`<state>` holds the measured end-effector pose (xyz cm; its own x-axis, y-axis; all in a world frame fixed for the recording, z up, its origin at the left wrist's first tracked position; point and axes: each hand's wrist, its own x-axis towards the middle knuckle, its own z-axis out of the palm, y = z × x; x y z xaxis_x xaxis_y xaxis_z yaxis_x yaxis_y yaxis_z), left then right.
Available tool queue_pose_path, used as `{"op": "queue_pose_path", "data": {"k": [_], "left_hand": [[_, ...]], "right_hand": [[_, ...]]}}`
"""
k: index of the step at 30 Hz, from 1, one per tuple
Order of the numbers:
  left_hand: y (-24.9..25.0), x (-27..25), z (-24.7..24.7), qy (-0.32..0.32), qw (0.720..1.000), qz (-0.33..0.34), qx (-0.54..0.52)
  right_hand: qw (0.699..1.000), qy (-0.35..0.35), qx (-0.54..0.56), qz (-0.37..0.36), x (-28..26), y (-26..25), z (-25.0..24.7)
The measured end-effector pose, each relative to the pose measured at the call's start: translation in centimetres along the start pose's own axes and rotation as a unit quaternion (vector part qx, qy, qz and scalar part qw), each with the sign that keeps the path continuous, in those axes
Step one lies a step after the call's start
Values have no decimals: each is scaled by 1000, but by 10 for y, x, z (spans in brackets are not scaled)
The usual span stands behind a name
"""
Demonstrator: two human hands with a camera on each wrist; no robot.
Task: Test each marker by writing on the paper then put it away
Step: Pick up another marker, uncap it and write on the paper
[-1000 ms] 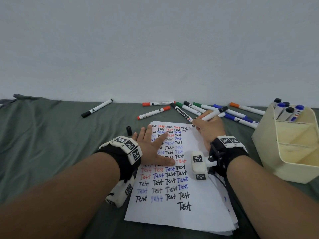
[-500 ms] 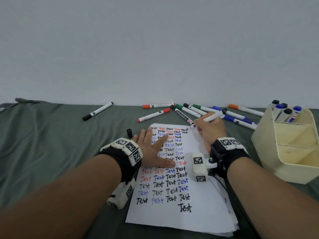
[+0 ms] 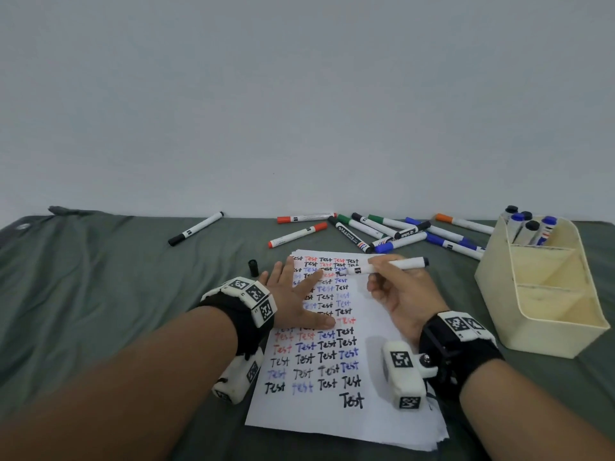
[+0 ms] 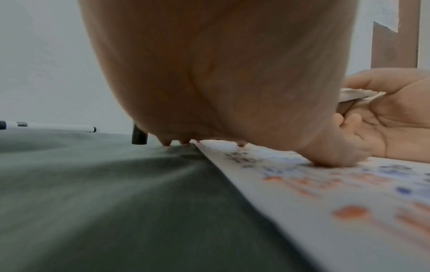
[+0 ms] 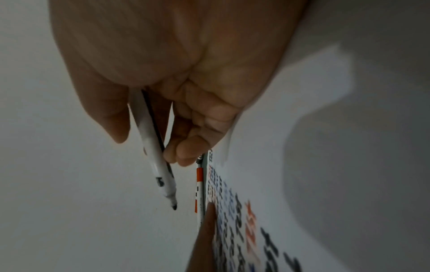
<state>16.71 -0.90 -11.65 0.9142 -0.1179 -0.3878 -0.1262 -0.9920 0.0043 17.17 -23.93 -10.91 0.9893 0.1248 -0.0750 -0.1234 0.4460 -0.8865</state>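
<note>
Holding an uncapped black marker (image 3: 389, 266) in a pinch of thumb and fingers, the right hand (image 3: 401, 296) hovers over the upper right of the paper (image 3: 382, 327), nib lifted clear. Left hand (image 3: 294, 302) lies flat, fingers spread, pressing the sheet at centre frame. Its black cap (image 3: 253, 267) stands just left of the paper's top edge. Good practice, judged: keep the sheet pinned, write in bare space, recap firmly, then drop it into the cream organizer (image 3: 545, 331) at right. Legible writing: rows of "Test" in black, blue and red.
</note>
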Motion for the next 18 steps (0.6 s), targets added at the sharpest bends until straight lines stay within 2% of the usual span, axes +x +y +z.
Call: {"op": "queue_pose_path", "data": {"k": [2,4,6,8,10,12,15,18], "left_hand": [[-1,-3,-3,43,999,15,25],[-4,-7,-10,120,991,23,45],[-9,-11,-19,202,978,10,44],[-19,-14,-24,252,966,-26,48],[-32,-16,-26,251,964,-70,43],[-46,-17,-27,215,971,-102,24],[-60,-14,-32,167,979,-118,-15],[-58,-14,-37,174,975,-118,-72]], "right_hand": [[1000,1,15,10,0,0,-2],[1000,-2,3,4,0,1,-1],[1000,2,-4,0,-1,1,-1],[1000,9,-14,-6,0,1,-3],[1000,5,-26,-10,-1,1,-4],[999,2,-30,-15,-2,2,-5],[999,6,-35,-15,-3,3,-3],[999,8,-38,-11,-1,3,-3]]}}
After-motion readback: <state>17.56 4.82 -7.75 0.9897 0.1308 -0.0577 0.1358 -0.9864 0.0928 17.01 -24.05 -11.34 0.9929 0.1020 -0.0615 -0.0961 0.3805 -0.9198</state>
